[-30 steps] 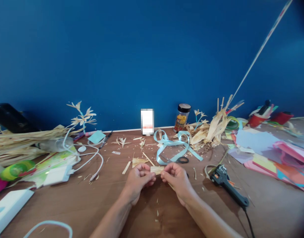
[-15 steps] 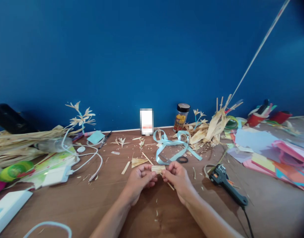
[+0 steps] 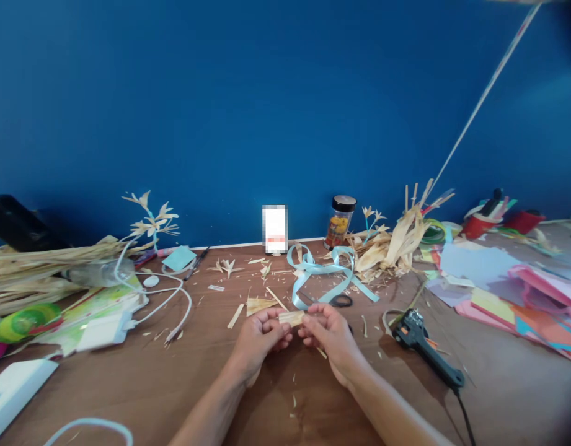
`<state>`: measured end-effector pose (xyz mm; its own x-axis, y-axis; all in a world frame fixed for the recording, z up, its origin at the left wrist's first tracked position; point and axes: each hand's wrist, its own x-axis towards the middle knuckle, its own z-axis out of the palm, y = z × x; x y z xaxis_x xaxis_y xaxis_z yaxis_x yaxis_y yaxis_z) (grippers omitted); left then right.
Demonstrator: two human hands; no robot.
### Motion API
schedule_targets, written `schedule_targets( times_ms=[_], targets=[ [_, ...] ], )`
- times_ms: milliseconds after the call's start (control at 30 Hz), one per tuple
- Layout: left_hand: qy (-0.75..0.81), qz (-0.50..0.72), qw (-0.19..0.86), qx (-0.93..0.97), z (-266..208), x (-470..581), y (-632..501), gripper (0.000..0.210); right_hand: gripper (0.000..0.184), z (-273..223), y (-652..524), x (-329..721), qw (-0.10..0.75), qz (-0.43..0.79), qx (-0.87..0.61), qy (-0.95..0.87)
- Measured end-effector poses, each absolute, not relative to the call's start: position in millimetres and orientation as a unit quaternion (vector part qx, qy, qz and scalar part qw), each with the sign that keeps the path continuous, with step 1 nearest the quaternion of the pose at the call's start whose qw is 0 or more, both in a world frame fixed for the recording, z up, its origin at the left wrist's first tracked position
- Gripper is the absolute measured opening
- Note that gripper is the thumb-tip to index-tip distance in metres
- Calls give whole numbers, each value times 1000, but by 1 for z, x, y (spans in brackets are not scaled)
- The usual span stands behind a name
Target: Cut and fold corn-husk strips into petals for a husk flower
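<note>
The right hand (image 3: 334,341) has edged inward since half a second ago, its fingers now covering more of the strip (image 3: 291,318), which has shifted slightly toward the left hand (image 3: 260,341). The pale strip is off the table (image 3: 173,390), between the two hands, toward the near edge and midway between the sides. The left thumb and fingers pinch one end; the right thumb and fingers pinch the other. A thin stick (image 3: 322,353) pokes out under the right hand; whether it is gripped cannot be told.

Just beyond the left hand lies a husk piece (image 3: 258,306). Past the right hand, toward the far edge, a blue ribbon (image 3: 320,269) curls beside a black loop (image 3: 349,302). A glue gun (image 3: 431,354) lies to the right, with papers (image 3: 480,263) spread toward the table's right edge.

Along the far edge stand a jar (image 3: 340,223) and, right of it, a husk bundle (image 3: 403,238); pale flowers (image 3: 152,223) rise toward the far left corner. Nearer the left edge are a white charger (image 3: 103,331) and, closer to the near left corner, a white block (image 3: 18,393).
</note>
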<state>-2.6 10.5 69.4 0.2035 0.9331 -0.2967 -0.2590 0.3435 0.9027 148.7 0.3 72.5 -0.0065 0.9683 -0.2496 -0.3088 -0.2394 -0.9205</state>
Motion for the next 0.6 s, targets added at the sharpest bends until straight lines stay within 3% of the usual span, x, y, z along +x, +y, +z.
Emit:
schedule_targets(
  times_ms=[600],
  targets=[
    [443,402,702,386,71,0,10,40,32,64,-2,148,510,568,-481,-432]
  ],
)
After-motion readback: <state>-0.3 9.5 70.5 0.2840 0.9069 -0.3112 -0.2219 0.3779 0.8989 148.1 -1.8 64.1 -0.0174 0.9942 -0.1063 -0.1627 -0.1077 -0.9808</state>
